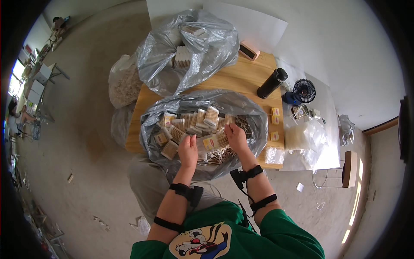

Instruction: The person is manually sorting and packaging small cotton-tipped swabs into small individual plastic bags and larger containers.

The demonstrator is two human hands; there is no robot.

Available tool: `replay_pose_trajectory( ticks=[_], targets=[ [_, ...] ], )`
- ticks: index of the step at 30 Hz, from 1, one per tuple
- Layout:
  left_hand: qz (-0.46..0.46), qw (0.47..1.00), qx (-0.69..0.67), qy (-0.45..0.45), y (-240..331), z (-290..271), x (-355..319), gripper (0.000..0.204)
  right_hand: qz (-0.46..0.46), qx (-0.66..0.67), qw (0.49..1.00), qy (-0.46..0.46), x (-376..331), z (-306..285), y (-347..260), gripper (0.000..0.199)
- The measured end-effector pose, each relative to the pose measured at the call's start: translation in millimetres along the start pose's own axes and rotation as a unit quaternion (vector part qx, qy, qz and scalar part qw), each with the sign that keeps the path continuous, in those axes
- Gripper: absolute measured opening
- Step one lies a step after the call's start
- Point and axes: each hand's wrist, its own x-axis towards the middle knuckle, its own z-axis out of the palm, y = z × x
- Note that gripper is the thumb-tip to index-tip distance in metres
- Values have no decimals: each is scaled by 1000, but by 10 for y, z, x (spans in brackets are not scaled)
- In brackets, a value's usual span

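Over a grey plastic bag (148, 125) full of cotton swabs, my two hands hold a small clear packet (209, 143) with a yellow label between them. My left hand (187, 151) is closed on the packet's left end, thumb up. My right hand (236, 138) is closed at its other end, on a bundle of wooden-stick cotton swabs (222, 139) that lies partly within the packet. Its fingertips are partly hidden. Filled swab packets (211, 116) are heaped just beyond my hands, and loose swabs (219, 156) lie beneath them.
The grey bag rests on a wooden table (250, 71). Behind it stands another grey bag (151, 64) with white packs. At the right are a black bottle (271, 83), a small fan (304, 91), little yellow-labelled pieces (275, 119) and clear plastic sleeves (274, 155).
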Motion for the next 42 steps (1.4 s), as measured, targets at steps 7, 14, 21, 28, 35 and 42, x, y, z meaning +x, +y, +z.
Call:
replay_pose_trajectory(
  ticks=[7,14,21,28,35,42],
  targets=[
    [-2,1000,20,12,-18,-131,121,34,-124,-194,969,92,168,-249,67,17],
    [111,993,-4,-31,289,-133,136,28,140,282,944,-100,-250,32,-119,27],
    [247,958,119,-90,758,-346,148,19,270,631,715,-136,-585,211,-118,27],
    [221,967,121,-42,793,-376,225,21,247,583,766,-107,-588,90,-207,13],
    [147,986,74,-6,435,-526,220,25,193,377,906,28,-405,-861,214,19],
    [111,993,10,-48,465,-340,51,30,220,15,965,141,-146,-1930,1716,15]
  ],
)
